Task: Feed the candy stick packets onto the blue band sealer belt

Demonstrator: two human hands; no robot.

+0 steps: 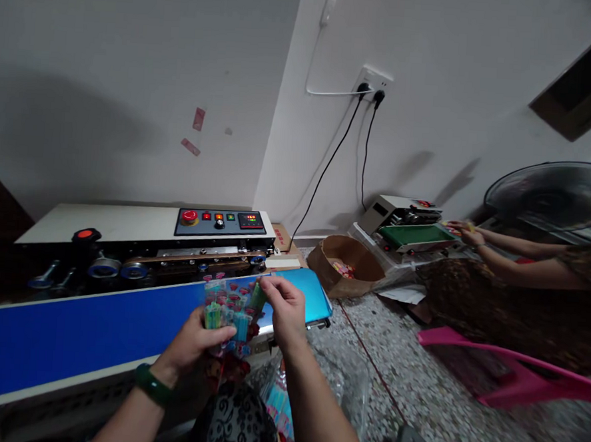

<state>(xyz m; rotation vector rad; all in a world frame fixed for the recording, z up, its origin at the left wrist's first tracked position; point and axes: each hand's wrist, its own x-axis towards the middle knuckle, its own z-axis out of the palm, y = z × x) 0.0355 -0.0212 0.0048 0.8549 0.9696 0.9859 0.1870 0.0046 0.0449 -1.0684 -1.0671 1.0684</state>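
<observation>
In front of the belt I hold a clear plastic packet [230, 310] with red printed shapes. Bundles of thin green and light blue sticks show in it. My left hand [199, 338] is closed around the packet's lower left side, thumb across its front. At the packet's upper right edge, my right hand [287, 307] pinches a small green piece [257, 297]; whether that piece lies inside or outside the packet I cannot tell. Below my hands, more packets with blue contents [278, 400] are partly hidden by my right forearm.
A sealing machine [220, 223] with a blue conveyor belt [69, 327] stands along the wall. To the right are an open cardboard box [323, 266] with colourful packets, a second machine with a green belt [415, 236], a co-worker's hands [467, 233], a pink chair [507, 367] and a fan [542, 196].
</observation>
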